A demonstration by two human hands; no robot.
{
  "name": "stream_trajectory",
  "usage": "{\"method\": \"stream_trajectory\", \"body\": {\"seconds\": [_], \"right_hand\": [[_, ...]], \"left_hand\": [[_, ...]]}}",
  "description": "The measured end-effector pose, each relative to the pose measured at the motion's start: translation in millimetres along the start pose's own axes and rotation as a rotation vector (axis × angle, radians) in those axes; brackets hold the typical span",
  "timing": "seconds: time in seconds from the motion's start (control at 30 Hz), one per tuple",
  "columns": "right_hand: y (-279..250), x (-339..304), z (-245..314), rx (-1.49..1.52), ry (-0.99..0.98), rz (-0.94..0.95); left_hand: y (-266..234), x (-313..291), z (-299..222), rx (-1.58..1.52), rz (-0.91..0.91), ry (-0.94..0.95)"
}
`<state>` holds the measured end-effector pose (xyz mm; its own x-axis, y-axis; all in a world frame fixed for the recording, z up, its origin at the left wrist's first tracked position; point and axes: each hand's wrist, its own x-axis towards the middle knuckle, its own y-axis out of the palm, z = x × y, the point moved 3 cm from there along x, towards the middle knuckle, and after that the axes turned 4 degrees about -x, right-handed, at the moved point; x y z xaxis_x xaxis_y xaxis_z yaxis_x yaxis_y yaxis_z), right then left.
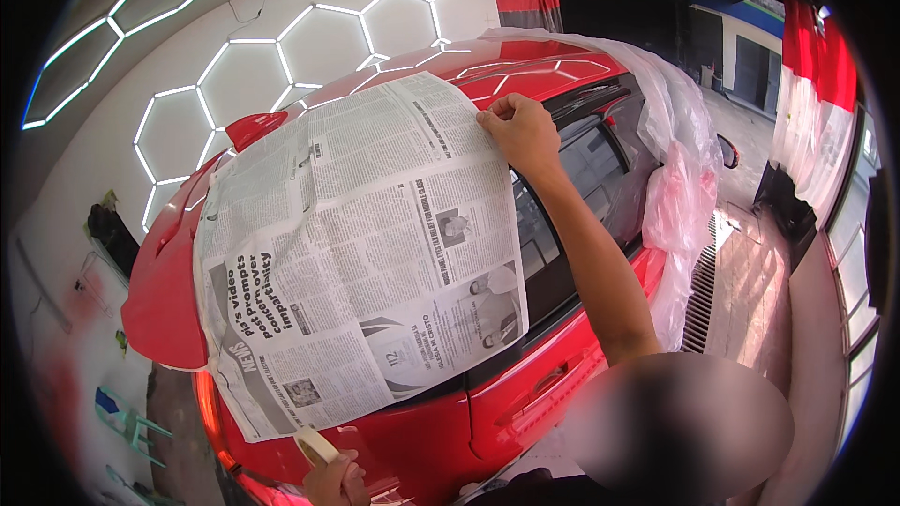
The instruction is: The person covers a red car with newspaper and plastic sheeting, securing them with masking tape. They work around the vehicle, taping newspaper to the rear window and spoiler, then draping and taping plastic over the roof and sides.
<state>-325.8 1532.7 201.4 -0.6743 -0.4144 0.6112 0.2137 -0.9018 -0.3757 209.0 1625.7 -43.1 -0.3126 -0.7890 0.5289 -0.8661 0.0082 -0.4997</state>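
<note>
A large newspaper sheet [375,215] is draped over the windows of a red car [403,454], with a few creases in it. Its upper right corner is pinched between the thumb and fingers of my right hand [523,131], beside the car's roof edge. Low in the view, my left hand [335,482] grips a roll of pale masking tape [315,447], close to the sheet's lower edge. Part of that hand is cut off by the frame. Dark side windows [591,164] show to the right of the paper.
Clear plastic sheeting [680,178] hangs over the car's far right end. A floor grate [699,290] runs beside the car. At the lower left stands a green plastic chair [136,426]. Hexagonal lights [244,89] line the wall. A blurred oval [680,431] hides the lower right.
</note>
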Motion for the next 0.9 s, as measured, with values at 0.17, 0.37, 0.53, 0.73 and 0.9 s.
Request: {"method": "stream_trajectory", "body": {"seconds": [0.17, 0.37, 0.53, 0.73, 0.9], "right_hand": [[11.6, 18.8, -12.5, 0.026, -0.047, 0.112], [8.3, 54.0, -41.1, 0.133, -0.052, 0.147], [-2.8, 32.1, 14.2, 0.167, -0.325, -0.314], [33.2, -225.4, 247.8, 0.452, -0.532, 0.2], [-1.2, -324.1, 295.8, 0.271, -0.812, 0.368]], "left_hand": [[-20.2, -45.8, -16.0, 0.078, -0.244, 0.077], [-44.4, -129.8, -6.0, 0.078, -0.377, 0.002], [-63.2, -213.8, 13.0, -0.028, -0.479, -0.33], [-133.5, -283.2, 5.1, 0.018, -0.455, -0.667], [-163.7, -293.3, 32.6, 0.009, -0.356, -0.553]]}}
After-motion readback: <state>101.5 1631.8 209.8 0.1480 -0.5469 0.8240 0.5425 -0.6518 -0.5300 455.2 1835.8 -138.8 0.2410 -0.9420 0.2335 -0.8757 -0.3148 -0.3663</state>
